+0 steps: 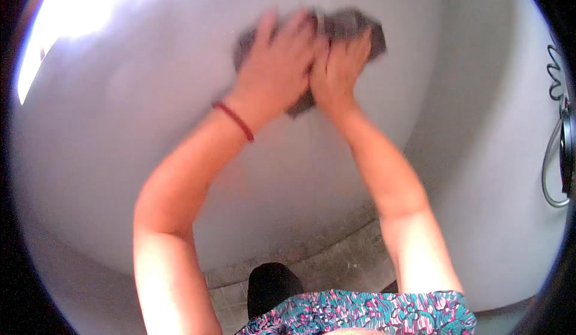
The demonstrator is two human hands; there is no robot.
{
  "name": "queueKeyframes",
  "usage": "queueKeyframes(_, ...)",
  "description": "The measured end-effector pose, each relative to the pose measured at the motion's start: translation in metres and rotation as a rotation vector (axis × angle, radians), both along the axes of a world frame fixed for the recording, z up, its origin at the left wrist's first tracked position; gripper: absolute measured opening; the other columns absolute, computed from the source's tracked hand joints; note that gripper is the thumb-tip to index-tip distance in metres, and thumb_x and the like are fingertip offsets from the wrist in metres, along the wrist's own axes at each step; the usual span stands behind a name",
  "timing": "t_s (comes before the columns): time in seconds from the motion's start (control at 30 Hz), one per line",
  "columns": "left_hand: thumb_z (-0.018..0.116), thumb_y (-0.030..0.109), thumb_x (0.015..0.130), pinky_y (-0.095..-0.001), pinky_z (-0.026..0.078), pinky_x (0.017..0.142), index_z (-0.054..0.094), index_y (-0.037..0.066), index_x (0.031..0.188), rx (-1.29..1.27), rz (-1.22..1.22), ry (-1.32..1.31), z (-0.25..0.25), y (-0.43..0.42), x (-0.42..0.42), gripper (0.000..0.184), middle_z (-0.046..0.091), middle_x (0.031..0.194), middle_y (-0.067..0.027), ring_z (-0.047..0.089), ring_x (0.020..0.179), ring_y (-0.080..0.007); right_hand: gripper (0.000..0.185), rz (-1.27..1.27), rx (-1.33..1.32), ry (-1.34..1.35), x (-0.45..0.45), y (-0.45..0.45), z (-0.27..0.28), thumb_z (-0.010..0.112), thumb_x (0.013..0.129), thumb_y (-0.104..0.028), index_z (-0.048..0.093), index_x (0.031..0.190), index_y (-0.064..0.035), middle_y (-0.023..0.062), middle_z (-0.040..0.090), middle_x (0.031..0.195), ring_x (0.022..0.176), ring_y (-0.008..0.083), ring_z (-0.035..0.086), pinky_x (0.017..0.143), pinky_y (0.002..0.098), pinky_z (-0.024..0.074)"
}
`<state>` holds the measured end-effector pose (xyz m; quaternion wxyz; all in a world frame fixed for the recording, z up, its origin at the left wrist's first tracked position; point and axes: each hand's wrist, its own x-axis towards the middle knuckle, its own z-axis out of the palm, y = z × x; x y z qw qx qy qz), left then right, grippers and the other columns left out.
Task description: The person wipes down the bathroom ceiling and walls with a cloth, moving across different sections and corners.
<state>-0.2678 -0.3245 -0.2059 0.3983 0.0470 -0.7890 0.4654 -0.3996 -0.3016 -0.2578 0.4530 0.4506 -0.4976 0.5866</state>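
Note:
A dark grey cloth (360, 23) is pressed against a pale, smooth wall (180, 53) in the upper middle of the head view. My left hand (279, 62), with a red bracelet (234, 121) at its wrist, holds the cloth against the wall, fingers stretched upward. Right beside it, my right hand (339, 71) bears on the same cloth and holds it there. The two hands touch or nearly touch near the cloth's middle. Both are somewhat blurred, and much of the cloth lies hidden under them.
At the right edge hang a coiled cord (553, 74) and a black device (566, 155) with a grey cable. Bright light comes from the upper left. Below are a tiled floor (342, 257) and a dark shoe or trouser leg (273, 287).

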Motion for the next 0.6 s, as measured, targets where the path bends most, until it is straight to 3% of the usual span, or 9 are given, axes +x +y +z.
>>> queueKeyframes(0.07,0.055,0.031,0.08,-0.0557,0.016,0.105,0.052,0.012,0.121,0.019,0.017,0.01,0.044,0.013,-0.019,0.045,0.051,0.123,-0.0116,0.034,0.127,-0.0285,0.043,-0.081,-0.132,0.121,-0.03,0.003,0.05,0.042,0.088,-0.027,0.048,0.114,0.0073,0.0331,0.036,0.129,0.126,0.0524,0.022,0.102,0.0628,0.0132)
queueKeyframes(0.13,0.055,0.03,0.079,-0.0528,0.02,0.104,0.054,0.008,0.116,-0.004,-0.04,0.079,0.087,0.039,-0.031,0.043,0.049,0.122,-0.0156,0.034,0.126,-0.0309,0.045,-0.063,-0.05,0.149,-0.044,0.029,0.1,0.043,0.087,-0.024,0.041,0.122,0.0037,0.0292,0.033,0.133,0.124,0.0502,0.025,0.102,0.0589,0.0154)
queueKeyframes(0.23,0.056,0.027,0.077,-0.0481,0.028,0.1,0.057,0.005,0.111,-0.15,-0.103,0.208,0.09,0.053,-0.051,0.041,0.048,0.119,-0.0189,0.037,0.122,-0.033,0.049,-0.192,0.025,0.144,-0.064,0.045,0.119,0.039,0.092,-0.024,0.033,0.133,0.0043,0.0249,0.032,0.138,0.13,0.0425,0.024,0.109,0.0483,0.0153)
queueKeyframes(0.27,0.056,0.025,0.077,-0.0463,0.031,0.097,0.057,0.004,0.111,-0.267,-0.133,0.252,0.086,0.06,-0.059,0.04,0.049,0.117,-0.0181,0.039,0.119,-0.0327,0.05,-0.15,0.011,0.158,-0.076,0.048,0.111,0.041,0.092,-0.027,0.035,0.132,0.0022,0.0214,0.034,0.138,0.13,0.0394,0.025,0.109,0.0489,0.0153)
queueKeyframes(0.33,0.056,0.025,0.078,-0.0468,0.031,0.096,0.057,0.005,0.112,-0.114,-0.133,0.243,0.058,0.079,-0.075,0.039,0.05,0.117,-0.0183,0.042,0.115,-0.0329,0.051,-0.105,0.011,0.169,-0.1,0.056,0.081,0.043,0.091,-0.03,0.037,0.132,0.0002,0.0179,0.035,0.138,0.131,0.0364,0.026,0.109,0.0495,0.0154)
queueKeyframes(0.4,0.056,0.03,0.08,-0.0552,0.015,0.106,0.051,0.011,0.122,0.067,0.071,0.067,0.005,0.078,-0.09,0.047,0.051,0.121,-0.0128,0.032,0.128,-0.0312,0.043,0.105,0.018,0.334,-0.119,0.07,0.024,0.048,0.083,-0.024,0.048,0.115,0.0046,0.0326,0.037,0.126,0.125,0.0511,0.024,0.101,0.0625,0.0159)
queueKeyframes(0.47,0.057,0.028,0.08,-0.0481,0.013,0.108,0.053,0.01,0.117,0.202,0.038,-0.005,-0.049,0.097,-0.107,0.042,0.05,0.122,-0.0111,0.028,0.13,-0.0287,0.047,0.133,0.091,0.318,-0.135,0.093,-0.041,0.051,0.082,-0.022,0.044,0.121,0.0033,0.0316,0.034,0.129,0.125,0.0512,0.023,0.102,0.0626,0.0152)
queueKeyframes(0.53,0.059,0.028,0.078,-0.053,0.015,0.107,0.051,0.009,0.12,0.31,0.035,-0.14,-0.097,0.113,-0.123,0.046,0.049,0.122,-0.0156,0.026,0.131,-0.0354,0.052,0.166,0.35,0.204,-0.153,0.122,-0.101,0.051,0.082,-0.022,0.04,0.126,0.0028,0.0302,0.032,0.131,0.126,0.0512,0.022,0.102,0.0625,0.0144)
queueKeyframes(0.6,0.06,0.027,0.078,-0.0528,0.014,0.107,0.052,0.009,0.118,0.309,0.057,-0.186,-0.138,0.141,-0.126,0.045,0.048,0.124,-0.0154,0.027,0.131,-0.0345,0.049,0.15,0.466,0.121,-0.151,0.16,-0.141,0.051,0.083,-0.02,0.041,0.125,0.0031,0.0296,0.032,0.132,0.127,0.0515,0.02,0.103,0.0625,0.0143)
